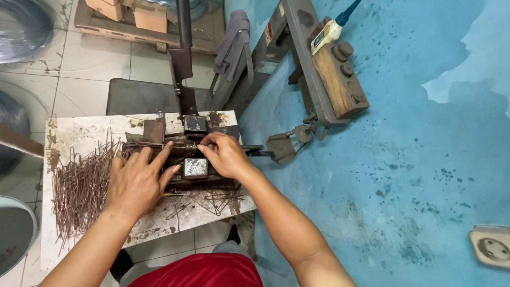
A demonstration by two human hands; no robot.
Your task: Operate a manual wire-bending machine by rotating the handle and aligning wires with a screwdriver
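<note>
The jig [186, 154], a dark metal block, sits at the middle of the white bench [79, 135], its long axis running left to right; the right hand [226, 154] rests on the jig's right end, fingers curled together and pressing down at its top; the left hand [138, 180] lies just left of it, fingers spread, index tip touching the jig's face; bent wires [79, 186] lie heaped farther left of the jig.
</note>
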